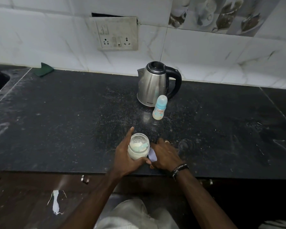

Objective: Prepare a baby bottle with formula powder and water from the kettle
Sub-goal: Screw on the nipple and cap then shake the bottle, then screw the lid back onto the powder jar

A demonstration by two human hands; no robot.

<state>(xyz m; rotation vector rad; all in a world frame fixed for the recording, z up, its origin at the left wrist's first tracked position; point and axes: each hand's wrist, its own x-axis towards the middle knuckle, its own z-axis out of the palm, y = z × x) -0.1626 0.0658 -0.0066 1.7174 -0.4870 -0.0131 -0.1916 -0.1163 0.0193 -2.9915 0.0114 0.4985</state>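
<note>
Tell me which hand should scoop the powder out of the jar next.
Right. The left hand grips the open jar, steadying it; the right hand rests beside it on the lid.

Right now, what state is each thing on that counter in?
Jar: open, powder and a scoop inside, gripped by left hand.
Lid: off, under right hand.
Baby bottle: upright, capped.
Kettle: upright, lid shut.
Green cloth: lying by the wall.
</note>
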